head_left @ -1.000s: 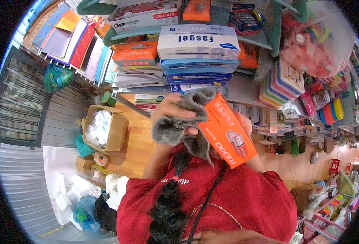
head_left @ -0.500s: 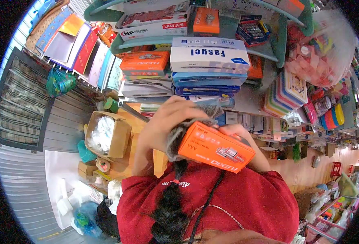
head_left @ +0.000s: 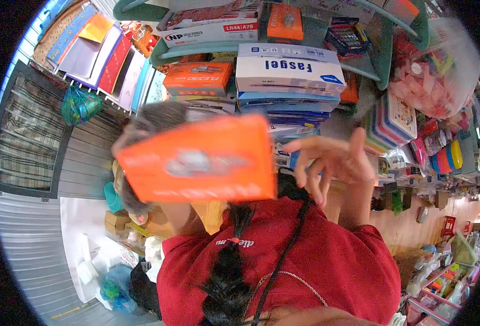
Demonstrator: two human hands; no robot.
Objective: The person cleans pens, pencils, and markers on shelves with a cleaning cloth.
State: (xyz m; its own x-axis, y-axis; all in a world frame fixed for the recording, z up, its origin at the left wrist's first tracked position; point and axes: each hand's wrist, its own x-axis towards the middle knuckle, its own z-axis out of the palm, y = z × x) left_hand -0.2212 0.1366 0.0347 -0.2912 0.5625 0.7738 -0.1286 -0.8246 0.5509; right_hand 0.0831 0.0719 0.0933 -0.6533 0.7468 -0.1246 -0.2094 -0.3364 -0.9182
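Note:
An orange battery box (head_left: 207, 163), blurred by motion, is raised close to the camera in front of my chest. My left hand (head_left: 122, 140) is closed at its left end, mostly hidden behind it. Dark grey fuzzy cloth (head_left: 164, 115) bunches around that hand, showing above and below the box. To the right, my right hand (head_left: 335, 163) is apart from the box, its fingers spread and holding nothing. Just beyond the hands, a white Fasgel pen box (head_left: 289, 70) lies on a stack of blue boxes (head_left: 289, 103).
Another orange battery box (head_left: 196, 79) sits left of the stack, below a green shelf (head_left: 207, 51) with a white LR44 box (head_left: 213, 33). Colourful plastic boards (head_left: 392, 122) and a clear bag of pink items (head_left: 430, 70) are at right. A carton (head_left: 117, 223) stands lower left.
The orange box has moved left and nearer the camera, carried along with my left hand and the cloth. My right hand has let go of the box and opened.

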